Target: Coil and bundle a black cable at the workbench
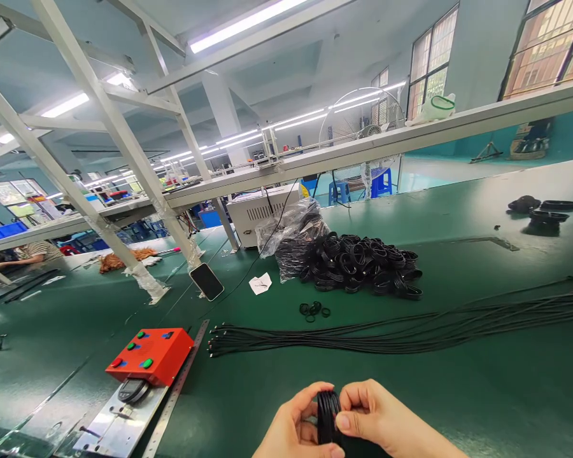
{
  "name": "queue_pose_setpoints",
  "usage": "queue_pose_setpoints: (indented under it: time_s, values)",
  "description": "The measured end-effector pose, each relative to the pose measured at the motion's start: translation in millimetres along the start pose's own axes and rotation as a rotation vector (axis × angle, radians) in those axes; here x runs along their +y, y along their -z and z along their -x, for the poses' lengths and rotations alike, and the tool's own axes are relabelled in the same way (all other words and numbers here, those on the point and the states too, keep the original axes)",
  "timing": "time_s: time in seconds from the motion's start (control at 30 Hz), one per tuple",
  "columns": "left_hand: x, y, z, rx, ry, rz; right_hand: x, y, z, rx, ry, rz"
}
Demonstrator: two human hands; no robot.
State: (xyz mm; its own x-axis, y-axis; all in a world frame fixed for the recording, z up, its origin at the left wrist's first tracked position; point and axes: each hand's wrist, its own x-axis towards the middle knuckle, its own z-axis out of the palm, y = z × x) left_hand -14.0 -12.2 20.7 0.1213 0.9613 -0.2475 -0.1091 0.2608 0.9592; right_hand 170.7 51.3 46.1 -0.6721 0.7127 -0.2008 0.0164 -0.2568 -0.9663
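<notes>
Your left hand (293, 425) and right hand (379, 413) pinch the black rubber rings (328, 416) from both sides; they should feel light and springy, so hold the edges firmly with your fingertips.

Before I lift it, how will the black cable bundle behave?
The black cable bundle will probably sag, being thin strands lying in long curves. It likely feels light. The strands fan apart, so they may slip from each other.
</notes>
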Motion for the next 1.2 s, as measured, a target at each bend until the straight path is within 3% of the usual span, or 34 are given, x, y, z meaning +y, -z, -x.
queue_pose_setpoints:
  time_s: [0.1,0.23,0.37,0.57,0.73,0.9,1.0,1.2]
  values:
    - [0.0,-0.1,-0.7,0.023,0.027,-0.068,-1.3,-4.2,-0.4,0.013,-0.002,0.006]
    - [-7.0,-2.5,-1.7,0.030,-0.044,-0.061,2.3,-8.9,-2.4,-0.002,0.004,-0.064]
    - [-12.3,-5.0,-2.0,0.052,-0.004,-0.031,10.3,-12.5,-4.8,0.006,0.089,-0.014]
    - [-4.5,-11.2,2.5,0.024,-0.024,0.158,11.0,-10.6,-5.9,0.044,0.210,0.109]
    - [-1.3,-14.2,2.7,0.058,-0.065,0.155,-0.4,0.1,1.8,-0.039,0.227,0.283]
    - [-1.6,-18.5,0.5,0.132,-0.081,0.103,-12.5,-1.0,16.1,-0.165,0.243,0.292]
    - [0.2,-18.0,3.6,0.066,-0.096,0.181,-16.0,2.4,18.3,-0.160,0.249,0.336]
    - [-0.3,-11.7,8.6,-0.057,-0.106,0.314,-12.0,11.6,12.7,-0.024,0.247,0.501]
